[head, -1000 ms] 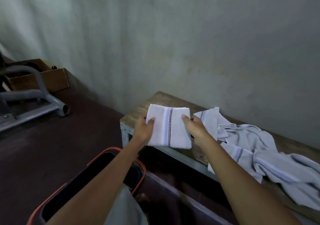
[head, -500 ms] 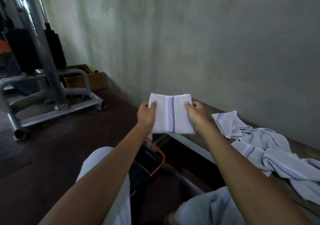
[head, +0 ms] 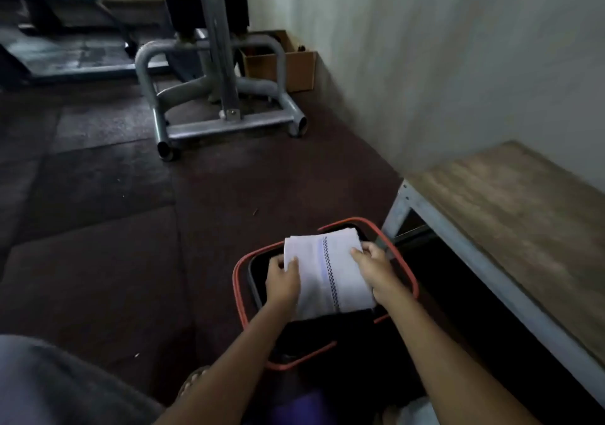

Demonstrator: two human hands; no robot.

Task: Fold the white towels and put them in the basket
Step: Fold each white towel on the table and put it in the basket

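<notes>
Floor (head: 114, 228): dark mats, spreading under the basket and far out to its left and beyond it.
Wall (head: 458, 48): pale and plain, rising beyond the basket and to its right.
Worktop (head: 523, 221): wooden top on a grey metal frame, just right of the basket, its near corner leg close to the basket's far right rim.
Metal frame (head: 226, 123): grey tubular base with an upright post, on the floor well beyond the basket.
Basket (head: 238, 297): dark inside with an orange rim, standing on the floor.
Cardboard box (head: 294, 67): brown and open-topped, against the wall, farther from the basket than the metal frame.
Towel (head: 330, 280): white, folded into a flat rectangle with a dark checked stripe along it, held level over the basket's open mouth; whether it touches anything inside cannot be told.
Left hand (head: 283, 282): grips the towel's left edge, thumb on top, over the basket's left side.
Right hand (head: 376, 270): pinches the towel's right edge, thumb on top, over the basket's right side.
</notes>
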